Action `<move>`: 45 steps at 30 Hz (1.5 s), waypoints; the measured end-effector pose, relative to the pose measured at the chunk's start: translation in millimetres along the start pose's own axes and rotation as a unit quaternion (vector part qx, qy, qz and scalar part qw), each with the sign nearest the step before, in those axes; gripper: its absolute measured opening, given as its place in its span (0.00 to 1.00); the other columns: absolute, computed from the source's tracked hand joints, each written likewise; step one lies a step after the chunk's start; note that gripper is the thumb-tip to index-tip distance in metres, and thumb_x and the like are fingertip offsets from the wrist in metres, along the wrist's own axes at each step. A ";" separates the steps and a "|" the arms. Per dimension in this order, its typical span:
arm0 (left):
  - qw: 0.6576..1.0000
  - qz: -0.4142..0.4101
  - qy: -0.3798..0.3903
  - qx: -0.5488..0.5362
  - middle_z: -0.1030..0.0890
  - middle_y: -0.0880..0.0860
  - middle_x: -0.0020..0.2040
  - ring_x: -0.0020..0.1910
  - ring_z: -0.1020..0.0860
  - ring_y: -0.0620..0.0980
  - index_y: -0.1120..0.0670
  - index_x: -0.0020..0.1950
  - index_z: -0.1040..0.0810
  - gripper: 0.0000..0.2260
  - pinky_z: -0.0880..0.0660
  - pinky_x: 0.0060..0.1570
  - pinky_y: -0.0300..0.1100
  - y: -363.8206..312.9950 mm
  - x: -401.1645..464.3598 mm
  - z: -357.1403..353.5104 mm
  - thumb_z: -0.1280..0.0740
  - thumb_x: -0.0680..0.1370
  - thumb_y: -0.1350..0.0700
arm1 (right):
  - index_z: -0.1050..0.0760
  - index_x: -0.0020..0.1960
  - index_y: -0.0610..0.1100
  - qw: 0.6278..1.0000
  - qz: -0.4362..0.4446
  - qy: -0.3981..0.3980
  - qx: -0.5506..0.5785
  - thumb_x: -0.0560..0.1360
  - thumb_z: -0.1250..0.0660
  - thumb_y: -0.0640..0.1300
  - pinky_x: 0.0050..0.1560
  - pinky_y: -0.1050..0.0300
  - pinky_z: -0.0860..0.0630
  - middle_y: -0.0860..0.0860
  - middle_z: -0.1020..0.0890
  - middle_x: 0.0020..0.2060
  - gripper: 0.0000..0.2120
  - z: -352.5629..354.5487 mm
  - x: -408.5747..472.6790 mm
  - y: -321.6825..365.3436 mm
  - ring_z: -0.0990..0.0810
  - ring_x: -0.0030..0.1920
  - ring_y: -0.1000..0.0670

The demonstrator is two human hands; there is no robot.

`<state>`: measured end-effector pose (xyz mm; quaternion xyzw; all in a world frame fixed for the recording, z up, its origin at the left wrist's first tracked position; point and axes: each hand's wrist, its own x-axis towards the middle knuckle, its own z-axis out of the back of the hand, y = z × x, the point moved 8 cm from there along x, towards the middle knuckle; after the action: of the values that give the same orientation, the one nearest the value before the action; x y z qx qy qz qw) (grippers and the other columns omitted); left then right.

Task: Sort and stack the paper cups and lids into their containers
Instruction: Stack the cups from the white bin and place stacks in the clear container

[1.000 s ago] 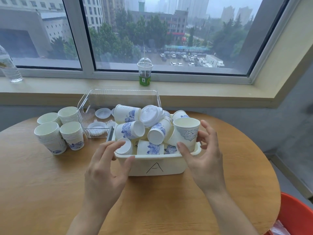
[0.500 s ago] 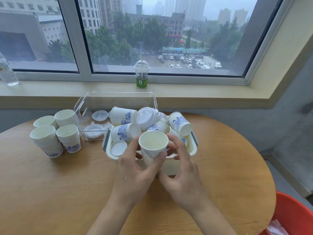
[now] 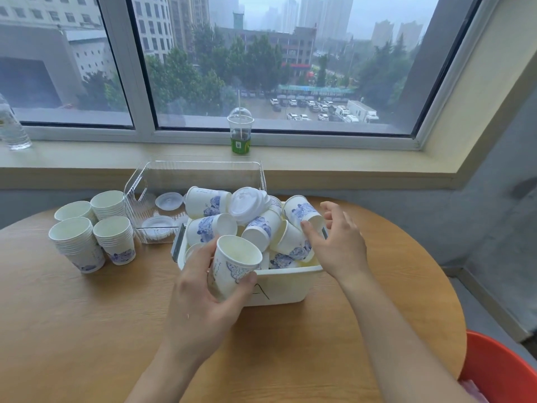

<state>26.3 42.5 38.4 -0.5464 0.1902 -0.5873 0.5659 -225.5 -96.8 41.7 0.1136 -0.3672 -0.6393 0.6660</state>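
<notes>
Now the left hand (image 3: 203, 298) grips one cup (image 3: 235, 266) upright at the bin's (image 3: 290, 289) seven o'clock rim; right hand (image 3: 334, 245), spread, touches another inside. Carry it level to the stacks (image 3: 93, 231) at nine o'clock.

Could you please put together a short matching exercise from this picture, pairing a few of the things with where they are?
Things:
1. paper cup with blue print
2. stacked cups
3. flat clear lids
4. drink with a straw

Places:
a. on the windowsill
b. gripped in the left hand
c. on the table, left of the clear container
d. inside the clear container

Pairs: 1-b, 2-c, 3-d, 4-a
</notes>
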 end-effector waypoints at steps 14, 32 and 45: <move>0.999 0.033 0.007 -0.016 0.18 0.40 0.57 0.56 0.19 0.43 0.37 0.75 0.30 0.35 0.26 0.51 0.30 -2.7 -16.6 -2.3 0.26 0.70 0.36 | 0.24 0.64 0.55 0.980 -0.008 -0.067 0.185 0.79 0.29 0.55 0.57 0.46 0.21 0.59 0.15 0.50 0.15 37.3 -24.5 14.6 0.16 0.54 0.53; 0.997 0.001 0.068 -0.045 0.15 0.47 0.54 0.49 0.17 0.52 0.47 0.79 0.32 0.36 0.19 0.45 0.43 -19.5 -33.1 -8.4 0.23 0.73 0.46 | 0.18 0.55 0.52 0.926 0.059 0.125 0.350 0.80 0.33 0.58 0.57 0.49 0.23 0.53 0.14 0.51 0.12 11.9 -109.6 68.8 0.17 0.54 0.49; 0.996 0.007 0.052 -0.074 0.16 0.46 0.57 0.52 0.17 0.51 0.46 0.74 0.27 0.29 0.23 0.44 0.33 -20.1 -30.0 -4.7 0.24 0.74 0.44 | 0.16 0.62 0.52 0.936 0.110 0.073 0.326 0.80 0.29 0.48 0.51 0.63 0.24 0.58 0.13 0.54 0.11 22.6 -115.8 72.4 0.16 0.55 0.49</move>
<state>6.0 72.6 41.0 -0.5543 0.2659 -0.5955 0.5172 -174.2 30.0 62.8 0.3299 -0.5160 -0.3967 0.6838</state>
